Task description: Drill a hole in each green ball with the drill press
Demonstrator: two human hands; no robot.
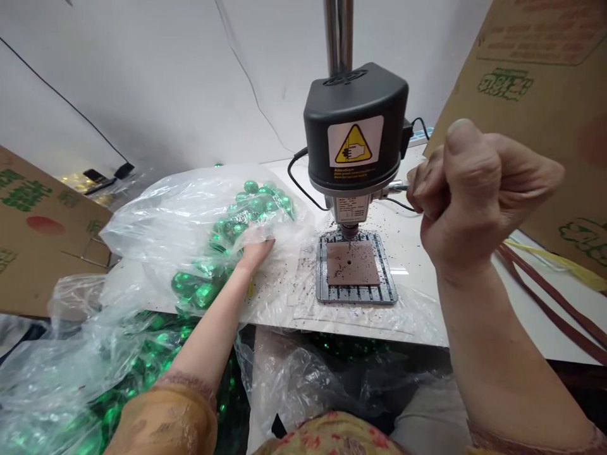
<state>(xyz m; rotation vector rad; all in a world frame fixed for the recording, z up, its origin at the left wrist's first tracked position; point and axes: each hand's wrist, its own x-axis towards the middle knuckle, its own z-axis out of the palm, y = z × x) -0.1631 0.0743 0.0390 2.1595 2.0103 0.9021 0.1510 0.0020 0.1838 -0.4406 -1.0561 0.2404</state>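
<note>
A small black bench drill press [358, 129] with a yellow warning label stands in front of me. My right hand [478, 183] is closed in a fist around its feed handle [397, 186], and most of the grip is hidden in the fist. Below the chuck, a square brown board [353, 264] with a dark hole lies on the slotted metal base [387, 292]. To the left, my left hand [258, 251] is at the edge of a clear plastic bag [156, 202] of shiny green balls [202, 287]. Plastic film and the balls hide its fingers.
Dark shavings are scattered over the white table [417, 253] and the plastic sheet on it. Cardboard boxes [545, 114] flank both sides. More bagged green balls [142, 366] sit below the table edge. Brown straps [545, 291] lie at right; a black cable [296, 180] hangs beside the drill.
</note>
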